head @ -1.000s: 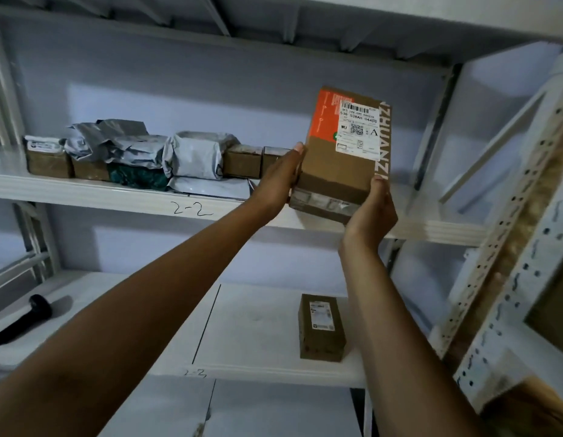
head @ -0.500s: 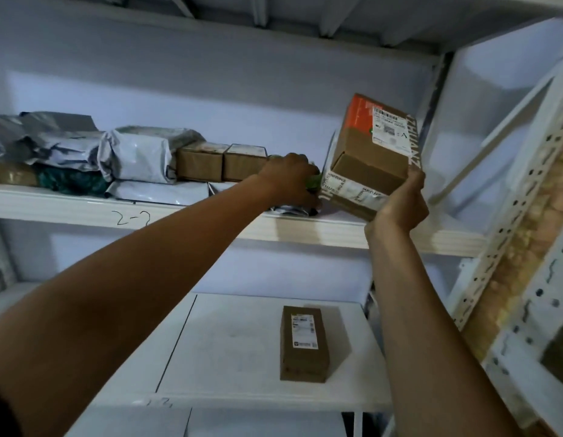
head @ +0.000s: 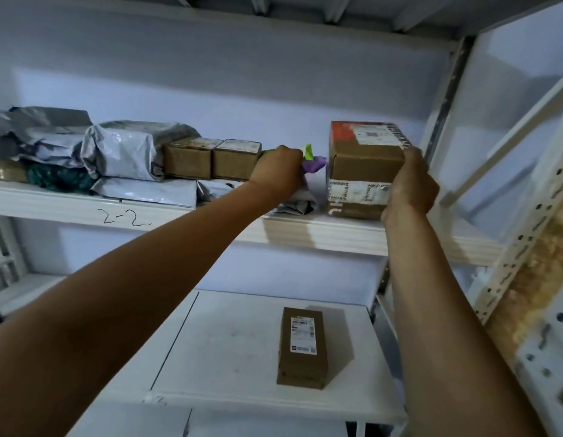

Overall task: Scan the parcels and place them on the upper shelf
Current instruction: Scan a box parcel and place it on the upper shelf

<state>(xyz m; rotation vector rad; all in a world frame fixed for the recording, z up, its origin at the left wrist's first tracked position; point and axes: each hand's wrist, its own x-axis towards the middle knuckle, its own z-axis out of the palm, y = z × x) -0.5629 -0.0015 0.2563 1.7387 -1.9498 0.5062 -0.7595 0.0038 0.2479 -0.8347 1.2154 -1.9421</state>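
Observation:
A brown cardboard box (head: 363, 167) with an orange top and a white label stands on the upper shelf (head: 321, 233), near its right end. My right hand (head: 411, 187) grips the box's right front corner. My left hand (head: 278, 171) is curled round a purple and green soft parcel (head: 313, 160) just left of the box, above a grey bag (head: 297, 205). A small brown box (head: 302, 346) with a label lies on the lower shelf (head: 229, 342).
Grey plastic mailers (head: 128, 149) and two small cardboard boxes (head: 210, 157) fill the upper shelf's left part, marked "2-2". A perforated white upright (head: 532, 222) stands at the right. Another shelf board runs overhead.
The orange-topped box has come down from a tilted, raised position to stand on the upper shelf. My left hand has shifted the soft parcel leftward beside it.

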